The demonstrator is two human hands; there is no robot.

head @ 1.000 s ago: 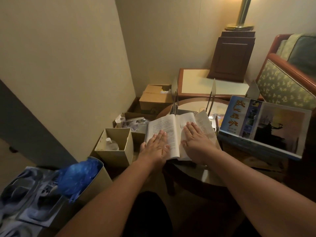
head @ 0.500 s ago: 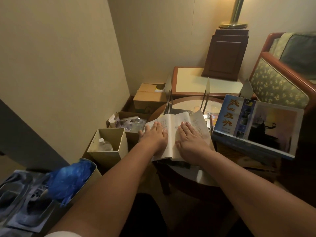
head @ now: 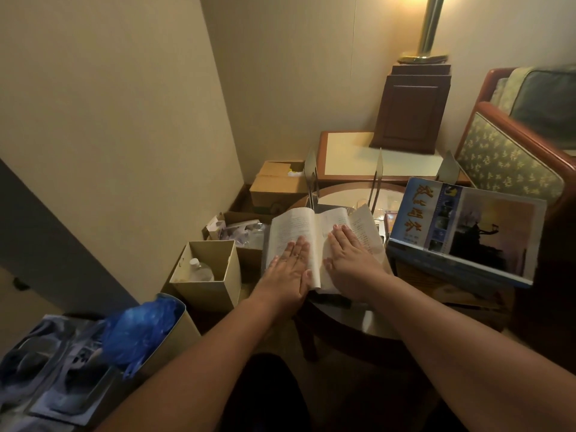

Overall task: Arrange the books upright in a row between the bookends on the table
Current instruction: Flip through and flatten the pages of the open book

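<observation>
Dim, warm light is falling across a cramped corner, where a small round counter (head: 352, 319) is standing between a beige wall and a patterned armchair (head: 511, 163). An open book (head: 291, 226) is lying face up near the counter's front left edge, and both hands are pressing down on it. The left hand (head: 290, 269) is lying flat on the left page and the right hand (head: 349, 260) flat on the right page, fingers straight, gripping nothing. The spread palms are probably keeping the pages from springing up, ahead of closing the volume so it can stand.

Just behind the book, metal bookends (head: 378, 173) are rising upright, and no book appears to be standing between them yet. To the right, a large blue book (head: 467, 229) is resting tilted with its cover facing up; what is propping it is hidden.

Beyond the counter, a square side table (head: 349, 157) is carrying a dark wooden lamp base (head: 411, 110). On the floor to the left, a cardboard box (head: 212, 291) is holding a plastic bottle (head: 199, 271), and a blue plastic bag (head: 137, 332) is bulging nearby.
</observation>
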